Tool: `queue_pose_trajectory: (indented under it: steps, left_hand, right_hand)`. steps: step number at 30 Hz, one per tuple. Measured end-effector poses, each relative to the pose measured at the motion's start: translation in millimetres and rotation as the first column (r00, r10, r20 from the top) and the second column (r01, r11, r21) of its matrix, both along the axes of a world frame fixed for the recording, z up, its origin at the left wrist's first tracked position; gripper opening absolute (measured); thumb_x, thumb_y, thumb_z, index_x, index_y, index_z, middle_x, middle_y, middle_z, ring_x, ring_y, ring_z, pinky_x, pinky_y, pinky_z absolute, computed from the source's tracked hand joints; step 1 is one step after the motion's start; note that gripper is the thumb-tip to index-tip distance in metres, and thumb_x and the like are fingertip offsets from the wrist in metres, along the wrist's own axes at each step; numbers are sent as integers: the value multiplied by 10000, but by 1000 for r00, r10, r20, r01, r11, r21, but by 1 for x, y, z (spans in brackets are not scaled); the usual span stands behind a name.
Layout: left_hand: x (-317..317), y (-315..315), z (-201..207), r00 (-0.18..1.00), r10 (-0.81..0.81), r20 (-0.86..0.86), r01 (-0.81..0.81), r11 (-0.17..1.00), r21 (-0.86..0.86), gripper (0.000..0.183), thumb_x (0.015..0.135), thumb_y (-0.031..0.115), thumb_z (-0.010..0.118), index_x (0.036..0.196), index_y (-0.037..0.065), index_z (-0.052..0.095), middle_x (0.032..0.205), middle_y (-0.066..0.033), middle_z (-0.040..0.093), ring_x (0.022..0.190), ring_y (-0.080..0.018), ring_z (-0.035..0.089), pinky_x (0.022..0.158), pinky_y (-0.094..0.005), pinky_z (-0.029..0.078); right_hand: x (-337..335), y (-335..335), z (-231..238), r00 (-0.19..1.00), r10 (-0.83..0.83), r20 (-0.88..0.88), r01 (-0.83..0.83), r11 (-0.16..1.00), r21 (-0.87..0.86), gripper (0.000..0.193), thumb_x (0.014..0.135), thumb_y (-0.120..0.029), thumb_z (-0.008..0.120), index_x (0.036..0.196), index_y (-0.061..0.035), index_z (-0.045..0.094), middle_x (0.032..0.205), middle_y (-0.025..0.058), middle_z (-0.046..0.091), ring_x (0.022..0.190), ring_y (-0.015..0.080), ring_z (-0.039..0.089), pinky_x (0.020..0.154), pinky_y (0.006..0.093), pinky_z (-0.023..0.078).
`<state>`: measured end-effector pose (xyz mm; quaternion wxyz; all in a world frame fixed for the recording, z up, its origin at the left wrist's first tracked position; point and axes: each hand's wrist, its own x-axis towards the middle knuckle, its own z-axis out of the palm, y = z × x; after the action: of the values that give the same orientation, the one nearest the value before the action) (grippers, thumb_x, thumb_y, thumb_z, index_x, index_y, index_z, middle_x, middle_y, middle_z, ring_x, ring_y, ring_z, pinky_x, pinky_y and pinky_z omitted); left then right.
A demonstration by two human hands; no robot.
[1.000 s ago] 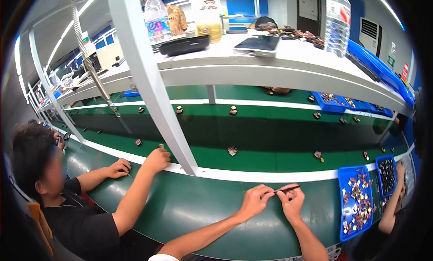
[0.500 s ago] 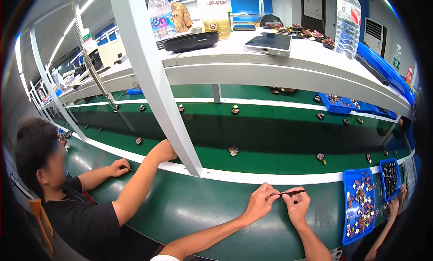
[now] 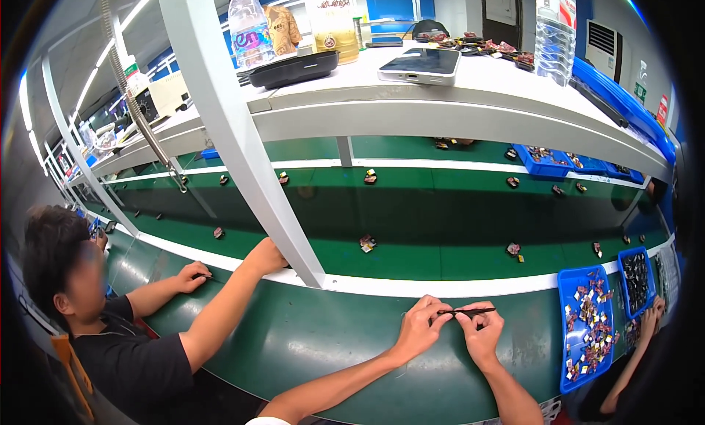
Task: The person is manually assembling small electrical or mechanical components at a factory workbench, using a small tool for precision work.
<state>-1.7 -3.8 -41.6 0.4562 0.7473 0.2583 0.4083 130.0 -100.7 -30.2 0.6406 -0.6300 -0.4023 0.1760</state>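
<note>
In front of me, over the green worktop [image 3: 308, 351], my left hand [image 3: 420, 329] and my right hand [image 3: 482, 332] meet fingertip to fingertip. A thin, dark, stick-like piece [image 3: 481, 309] lies between them, and its exact kind is too small to make out. My left thumb and fingers pinch its left end. The fingers of my right hand are closed around its middle, with the dark tip sticking out to the right. To the right of my hands is a blue tray [image 3: 564, 329] of small reddish, black and yellow parts.
A person [image 3: 110, 307] at my left reaches past a white post [image 3: 242, 146] to the green belt [image 3: 426, 260], which carries scattered small parts [image 3: 368, 244]. Above it, a white shelf [image 3: 352, 87] holds bottles and a phone [image 3: 420, 65]. Another person's hand [image 3: 651, 318] is beside a second blue tray [image 3: 623, 267].
My hands stay together in nearly the same place, and slightly more of the dark piece shows between the fingertips. The surroundings have shifted a little to the left in the view.
</note>
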Motion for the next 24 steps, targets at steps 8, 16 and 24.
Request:
queue_pose_trajectory:
  steps: [8,16,24]
  left_hand:
    - [0,4,3,1000,1,-1,-1,1000,-10,152,883,41,762,1033,23,755,944,-80,658,664,-183,624,618,-331,508]
    - [1,3,-2,1000,-5,13,5,1000,-16,163,884,39,761,1047,27,764,948,-81,663,673,-185,628,623,-326,510]
    - [2,3,-2,1000,-4,26,4,1000,-1,160,887,44,764,1047,43,778,923,-84,658,681,-187,616,623,-325,507]
  right_hand:
    - [0,3,-5,976,-91,198,81,995,55,96,810,44,806,870,34,731,829,45,740,479,10,451,463,207,318]
    - [-4,2,1,985,-85,153,78,996,52,101,808,43,808,870,46,729,860,58,751,468,13,451,461,207,326]
    - [-3,2,2,986,-88,144,82,995,48,93,800,41,817,820,46,726,897,71,759,468,17,452,456,216,328]
